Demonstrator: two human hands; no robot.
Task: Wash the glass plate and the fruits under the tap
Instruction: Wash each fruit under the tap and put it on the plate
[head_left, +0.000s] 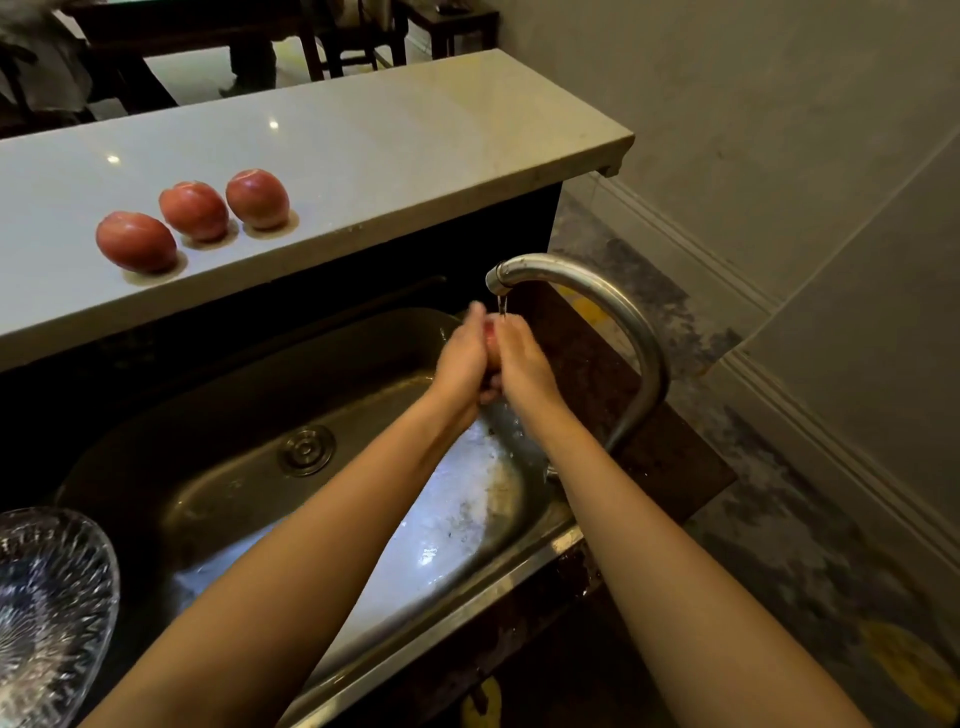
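Red and mostly hidden by the palms, one fruit (490, 338) is clasped between the left hand (464, 358) and the right hand (522, 358), whose fingers are curled round it just under the spout of the one steel tap (613, 301), above the right end of the single sink (234, 467). Three more red fruits (194, 210) are set in a row on the pale worktop (389, 156) behind the sink, well apart from the hands. One ribbed glass plate (47, 608) is seen at the sink's left edge, cut off by the frame.
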